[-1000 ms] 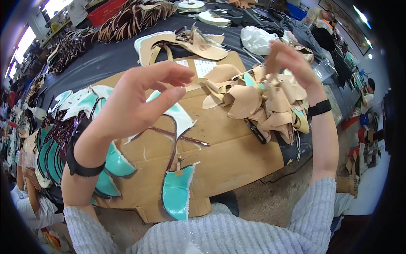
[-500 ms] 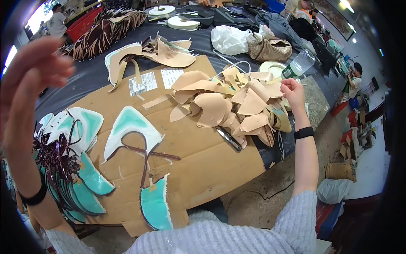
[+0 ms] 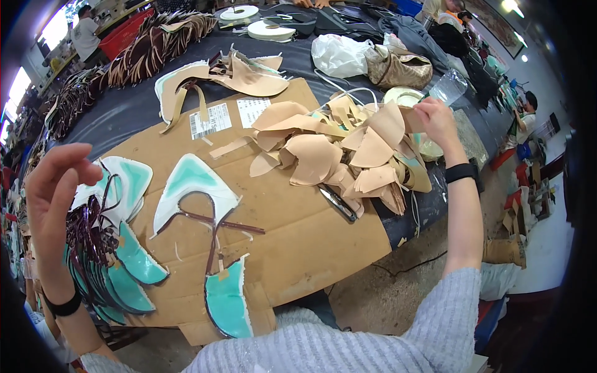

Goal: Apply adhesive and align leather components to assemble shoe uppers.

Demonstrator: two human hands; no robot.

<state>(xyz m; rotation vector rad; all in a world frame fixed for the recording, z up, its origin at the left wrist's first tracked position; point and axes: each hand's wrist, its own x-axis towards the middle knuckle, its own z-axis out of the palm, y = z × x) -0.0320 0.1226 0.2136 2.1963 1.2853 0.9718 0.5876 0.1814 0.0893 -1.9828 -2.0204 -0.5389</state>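
While left hand hovers half-curled, right hand pinches beige piece

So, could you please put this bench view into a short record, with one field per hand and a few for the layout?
Left hand: raised near the teal-and-white stack, nothing visibly held
Right hand: pinching a beige piece at the right side of the beige pile
Centre: one teal-and-white part with dark straps, on cardboard
Tool: slim dark object beside the pile, exact kind unclear
Far side: white rolls, white plastic bag
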